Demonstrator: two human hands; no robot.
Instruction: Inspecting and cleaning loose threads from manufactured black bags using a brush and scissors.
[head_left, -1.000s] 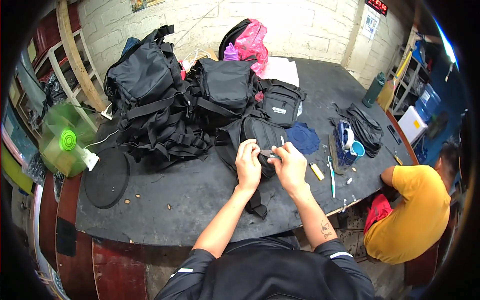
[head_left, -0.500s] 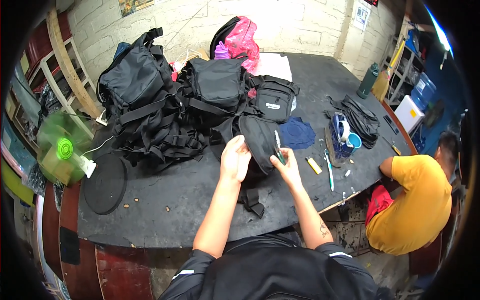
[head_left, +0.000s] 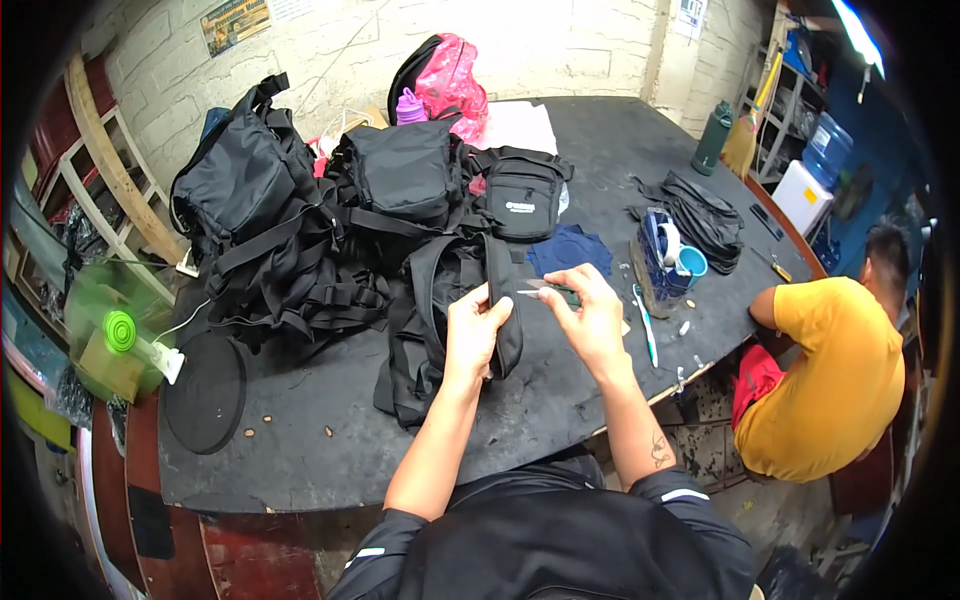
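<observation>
A small black bag [head_left: 432, 300] lies unzipped in front of me, its flap standing up on the right side. My left hand [head_left: 474, 335] pinches the edge of that flap between thumb and fingers. Just right of it, my right hand [head_left: 590, 318] is closed on small snips [head_left: 532, 290], with thin pale blades pointing toward the flap and a dark green handle mostly hidden by the fingers. Any thread between the blades is too fine to make out. Behind the hands lies dark blue cloth [head_left: 570, 251], beside another small black pouch bag [head_left: 522, 195].
Large black bags [head_left: 400, 170] and loose straps crowd the left back. A toothbrush [head_left: 645, 325], a clear container [head_left: 660, 270] and a blue cup [head_left: 691, 263] stand to the right. A person in a yellow shirt [head_left: 825, 380] sits at the table's right edge. A fan [head_left: 120, 330] spins at left.
The bag has turned and its flap has been pulled upright, showing the inside. My left hand now pinches the flap edge. The snips have swung round, blades toward the flap.
</observation>
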